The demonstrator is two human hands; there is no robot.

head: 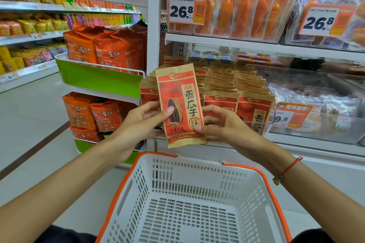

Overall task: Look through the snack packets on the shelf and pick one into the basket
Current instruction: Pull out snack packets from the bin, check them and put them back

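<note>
Sunflower-seed packet (180,104): paper, flat, light, slightly crinkly; edges are the sensible hold. Left hand (143,119) and right hand (219,122) each pinch a lower side, packet upright above the basket (254,189). Reads 洽洽 香瓜子. Behind the grip, matching packets (221,85); tags 26.8 (186,9), 9.8 (292,114).
</note>
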